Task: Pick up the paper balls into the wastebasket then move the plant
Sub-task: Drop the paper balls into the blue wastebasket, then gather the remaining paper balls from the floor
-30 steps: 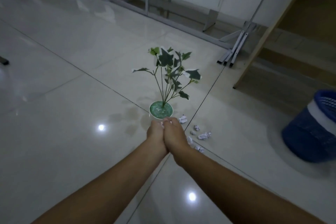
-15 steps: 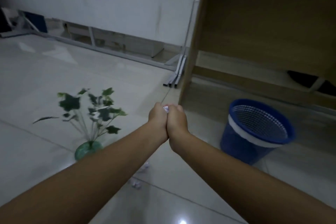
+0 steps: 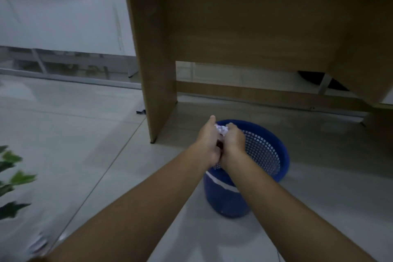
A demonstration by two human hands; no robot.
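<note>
My left hand [image 3: 208,142] and my right hand [image 3: 234,144] are cupped together over the near rim of the blue mesh wastebasket [image 3: 274,155]. Crumpled white paper balls [image 3: 221,129] show between the fingertips, held by both hands. The wastebasket stands on the tiled floor in front of a wooden desk. Blurred green leaves of the plant [image 3: 12,178] poke in at the left edge; its pot is out of view. A pale blurred scrap, maybe a paper ball [image 3: 39,242], lies on the floor at the lower left.
A wooden desk side panel [image 3: 155,70] stands just left of and behind the wastebasket. A white partition on metal feet [image 3: 63,17] runs along the back left. Glossy tiled floor [image 3: 85,144] spreads to the left.
The view swung right from the plant to the wastebasket. Both hands, still cupped on the paper balls, moved from beside the plant to above the basket's rim.
</note>
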